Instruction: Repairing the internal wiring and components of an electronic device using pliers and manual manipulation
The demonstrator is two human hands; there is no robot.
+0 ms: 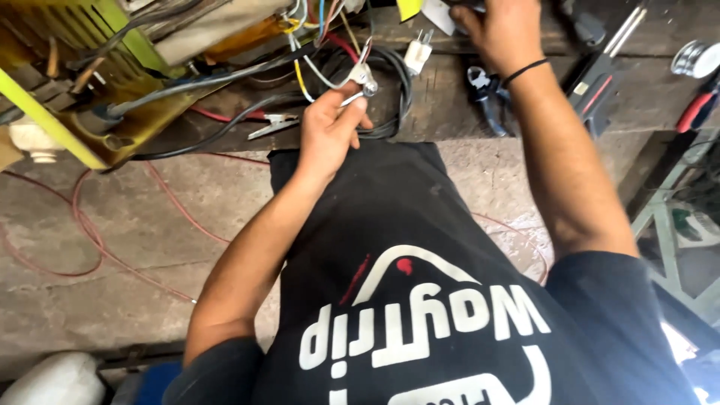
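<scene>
Metal terminal [363,77] up-right from left hand [330,135]

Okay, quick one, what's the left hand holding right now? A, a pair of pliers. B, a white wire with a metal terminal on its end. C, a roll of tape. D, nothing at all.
B: the left hand pinches a white wire ending in a metal terminal, while the blue-handled pliers lie untouched on the workbench.

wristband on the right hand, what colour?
Black: a thin black wristband on the right hand, seen in the head view.
</scene>
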